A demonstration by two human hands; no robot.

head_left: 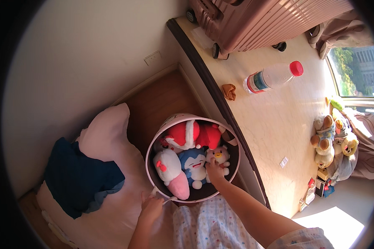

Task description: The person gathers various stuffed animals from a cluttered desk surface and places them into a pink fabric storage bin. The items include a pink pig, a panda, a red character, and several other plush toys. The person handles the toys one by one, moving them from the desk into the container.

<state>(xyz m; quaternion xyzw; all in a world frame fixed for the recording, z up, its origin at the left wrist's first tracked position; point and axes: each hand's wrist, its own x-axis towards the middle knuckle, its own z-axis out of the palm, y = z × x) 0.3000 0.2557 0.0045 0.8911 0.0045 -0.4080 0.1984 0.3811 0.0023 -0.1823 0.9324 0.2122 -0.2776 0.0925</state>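
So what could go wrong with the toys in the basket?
The bear sits close beside the blue toy, so the right hand tugging it might drag both. The left hand holds a handle at the basket's rim, so a hard pull could tip it.

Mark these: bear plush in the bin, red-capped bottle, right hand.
Bear plush (222, 155), head view: on its face.
Red-capped plastic bottle (274, 77), head view: on its clear side.
Right hand (215, 171), head view: on its back.
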